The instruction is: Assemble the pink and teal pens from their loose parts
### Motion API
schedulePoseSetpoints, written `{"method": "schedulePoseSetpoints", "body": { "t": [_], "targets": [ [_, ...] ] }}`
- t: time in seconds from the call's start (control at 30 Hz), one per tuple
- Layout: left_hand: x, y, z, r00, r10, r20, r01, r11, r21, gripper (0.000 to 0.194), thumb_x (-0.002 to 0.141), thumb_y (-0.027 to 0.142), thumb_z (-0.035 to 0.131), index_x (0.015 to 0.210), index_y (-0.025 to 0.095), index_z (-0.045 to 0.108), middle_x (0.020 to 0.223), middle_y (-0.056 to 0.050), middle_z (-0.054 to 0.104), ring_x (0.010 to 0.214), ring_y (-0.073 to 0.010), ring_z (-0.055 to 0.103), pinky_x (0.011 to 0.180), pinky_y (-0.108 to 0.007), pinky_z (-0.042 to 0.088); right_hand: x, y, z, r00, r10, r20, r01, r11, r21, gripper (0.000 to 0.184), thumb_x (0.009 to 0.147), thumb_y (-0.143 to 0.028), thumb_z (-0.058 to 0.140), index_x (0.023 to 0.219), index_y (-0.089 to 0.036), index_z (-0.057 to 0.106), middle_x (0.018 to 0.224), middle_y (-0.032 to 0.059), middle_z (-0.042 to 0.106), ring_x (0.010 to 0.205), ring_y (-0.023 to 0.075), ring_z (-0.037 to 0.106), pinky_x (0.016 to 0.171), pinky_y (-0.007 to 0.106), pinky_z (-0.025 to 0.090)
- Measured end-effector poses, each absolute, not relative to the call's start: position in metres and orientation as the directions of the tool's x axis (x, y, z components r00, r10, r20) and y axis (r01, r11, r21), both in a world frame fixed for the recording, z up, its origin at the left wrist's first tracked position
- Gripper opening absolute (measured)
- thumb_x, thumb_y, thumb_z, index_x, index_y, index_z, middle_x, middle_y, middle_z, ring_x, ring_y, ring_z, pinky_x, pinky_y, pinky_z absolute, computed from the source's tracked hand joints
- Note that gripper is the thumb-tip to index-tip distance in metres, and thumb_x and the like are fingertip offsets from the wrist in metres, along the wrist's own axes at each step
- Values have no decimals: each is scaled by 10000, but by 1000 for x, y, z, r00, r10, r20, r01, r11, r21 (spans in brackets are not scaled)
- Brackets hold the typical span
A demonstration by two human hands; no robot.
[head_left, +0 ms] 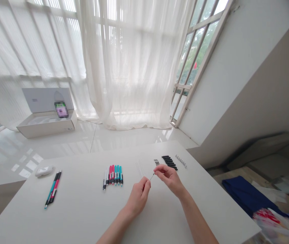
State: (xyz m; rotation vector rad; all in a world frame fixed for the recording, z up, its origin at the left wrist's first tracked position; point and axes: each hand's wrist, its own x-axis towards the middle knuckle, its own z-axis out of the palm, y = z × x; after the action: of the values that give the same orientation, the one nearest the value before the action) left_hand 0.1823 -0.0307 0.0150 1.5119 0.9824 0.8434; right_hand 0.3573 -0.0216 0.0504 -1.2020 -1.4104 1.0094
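Above the white table my left hand [139, 194] is closed around a thin pen refill [151, 177], whose tip sticks out toward the right. At that tip, my right hand [168, 178] pinches a small grey piece [154, 173], too tiny to identify surely. Several more slim refills [139, 167] lie just beyond my left hand. Past my right fingers are small metal springs [156, 161], a row of black pen grips [169, 162] and a line of grey pen tips [181, 161]. White, pink and teal pen barrels [114, 174] lie side by side left of the refills.
On the table's left lie two pens [53, 188], teal and pink with black grips, near a white earbud case [44, 171]. An open white box [48, 126] sits on the sill by the curtain [134, 67]. Dark blue cloth [248, 195] and a plastic bag [279, 223] are at right.
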Motion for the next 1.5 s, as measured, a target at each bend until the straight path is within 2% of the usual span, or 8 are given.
{"method": "schedulePoseSetpoints", "body": {
  "t": [0.3, 0.53, 0.8, 0.93, 1.07, 1.2, 1.3, 1.5],
  "targets": [
    [182, -34, 15, 438, 897, 51, 92, -101, 991, 389, 910, 538, 346, 747, 200, 451, 543, 67, 300, 514, -103, 248, 526, -233, 215, 354, -25, 55, -166, 986, -20, 106, -2, -994, 245, 731, -411, 694, 741, -168, 672, 640, 17, 638, 578, 121, 523, 506, 233, 384],
    [183, -35, 13, 511, 859, 31, -53, -5, 999, 395, 898, 569, 373, 846, 192, 478, 548, 80, 295, 500, -89, 238, 499, -220, 201, 348, -25, 58, -244, 970, 9, -4, 8, -1000, 265, 700, -422, 726, 671, -171, 646, 604, 15, 645, 607, 158, 593, 598, 288, 468],
    [186, -35, 18, 560, 827, -54, -151, 166, 975, 420, 861, 611, 416, 847, 192, 451, 508, 102, 312, 413, -54, 211, 423, -198, 161, 345, -23, 52, -305, 952, 6, -21, 0, -1000, 252, 684, -383, 751, 633, -164, 639, 574, -1, 616, 584, 143, 577, 576, 271, 454],
    [186, -35, 22, 562, 821, -100, -163, 229, 960, 429, 843, 629, 435, 816, 201, 416, 505, 110, 293, 397, -43, 179, 400, -190, 126, 344, -21, 48, -298, 955, 1, -25, -6, -1000, 245, 698, -391, 740, 710, -159, 662, 602, 4, 620, 607, 149, 584, 603, 281, 459],
    [184, -35, 23, 552, 825, -119, -190, 264, 946, 408, 853, 611, 439, 805, 210, 384, 516, 109, 277, 412, -41, 156, 408, -183, 104, 359, -16, 42, -72, 996, 60, 119, 69, -991, 333, 726, -466, 693, 864, -163, 689, 655, 9, 606, 568, 125, 520, 534, 251, 407],
    [182, -32, 24, 523, 842, -136, -220, 288, 932, 400, 854, 606, 439, 807, 216, 366, 541, 106, 262, 434, -43, 121, 417, -180, 83, 384, -8, 29, 295, 924, 244, 526, 56, -849, 328, 806, -478, 564, 845, -177, 688, 727, 44, 640, 556, 140, 490, 547, 279, 399],
    [182, -31, 25, 510, 846, -156, -224, 306, 925, 407, 840, 615, 452, 819, 218, 364, 555, 106, 270, 433, -39, 115, 423, -178, 78, 399, -5, 18, 340, 876, 341, 767, -48, -640, 254, 825, -392, 522, 842, -209, 697, 839, 54, 672, 648, 170, 555, 632, 296, 422],
    [181, -30, 26, 522, 834, -180, -220, 336, 916, 433, 814, 638, 470, 812, 220, 360, 552, 111, 256, 434, -37, 98, 430, -180, 71, 420, -7, 9, 384, 869, 312, 860, -213, -465, 238, 834, -316, 472, 882, -234, 690, 951, 52, 679, 778, 199, 612, 628, 288, 416]
  ]
}}
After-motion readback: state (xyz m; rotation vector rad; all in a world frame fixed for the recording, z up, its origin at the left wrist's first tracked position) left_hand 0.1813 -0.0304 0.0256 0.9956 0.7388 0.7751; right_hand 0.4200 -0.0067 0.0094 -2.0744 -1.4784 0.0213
